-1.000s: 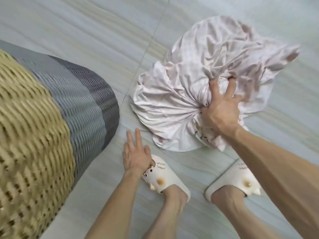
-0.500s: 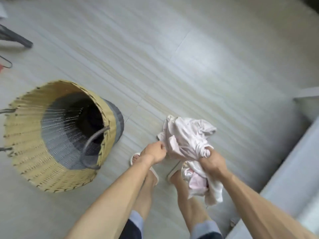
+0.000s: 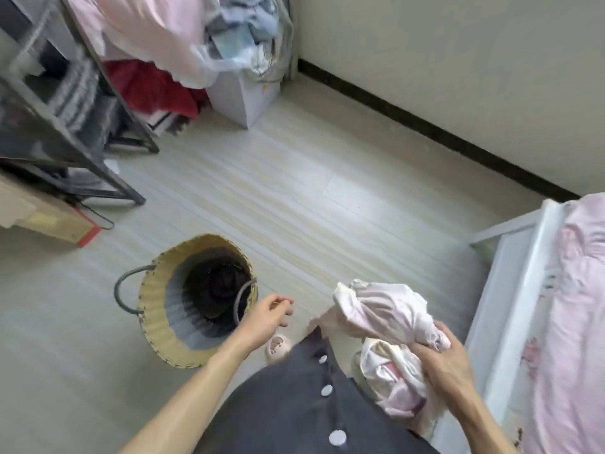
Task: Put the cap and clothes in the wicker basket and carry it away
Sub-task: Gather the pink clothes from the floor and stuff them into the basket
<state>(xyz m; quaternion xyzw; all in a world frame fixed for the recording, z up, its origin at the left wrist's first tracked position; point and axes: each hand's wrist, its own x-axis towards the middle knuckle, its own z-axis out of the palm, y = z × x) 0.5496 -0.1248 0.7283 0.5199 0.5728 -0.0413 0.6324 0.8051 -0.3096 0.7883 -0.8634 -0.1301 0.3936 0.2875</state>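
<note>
The wicker basket stands upright on the floor at lower left, tan outside with a grey lining and two metal loop handles. Something dark lies at its bottom. My right hand grips a bunched pale pink garment, held up at waist height to the right of the basket. My left hand hovers just right of the basket's rim, fingers loosely apart and holding nothing. No cap is recognisable in view.
A bed with a white frame and pink bedding fills the right edge. A black metal rack with clothes stands at upper left, beside a cardboard box and a white bin piled with laundry. A wall runs along the back.
I have stood up, so the view is higher and wider. My left hand has let go of the pink garment and moved toward the basket; the right hand still holds it.
</note>
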